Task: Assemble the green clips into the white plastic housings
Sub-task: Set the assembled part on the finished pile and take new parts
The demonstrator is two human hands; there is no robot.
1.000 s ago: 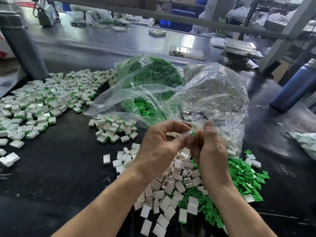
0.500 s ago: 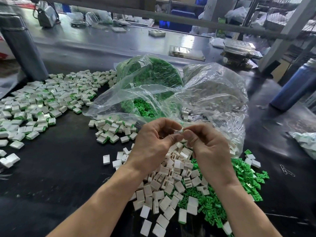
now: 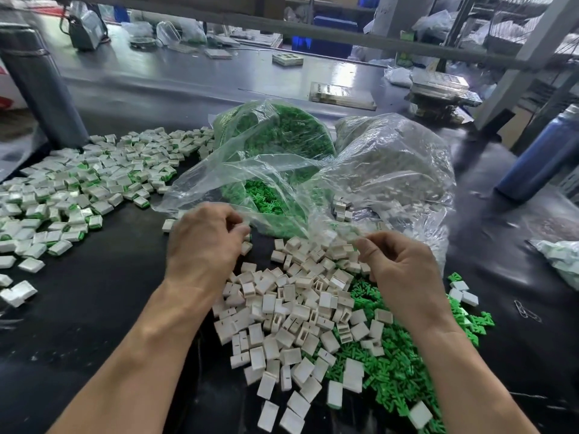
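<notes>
Loose white housings [image 3: 291, 311] lie heaped in front of me, and a spread of green clips [image 3: 394, 368] lies to their right. My left hand [image 3: 203, 242] hovers at the heap's far left corner with its back up and fingers curled downward. Anything under those fingers is hidden. My right hand [image 3: 401, 270] is over the heap's right side, fingers curled toward the palm and thumb out, and I see no part in it. The two hands are apart. Assembled housings with green showing [image 3: 81, 195] cover the table at far left.
Two open clear bags stand behind the heap, one with green clips [image 3: 275, 142] and one with white housings [image 3: 394, 164]. A dark post [image 3: 40, 89] stands at far left. A blue bottle [image 3: 545, 155] stands at right, and paper clips [image 3: 526, 310] lie nearby.
The hands were together, pinching one small part between them. Now they have separated: the left moved left and away from me, the right moved right and down.
</notes>
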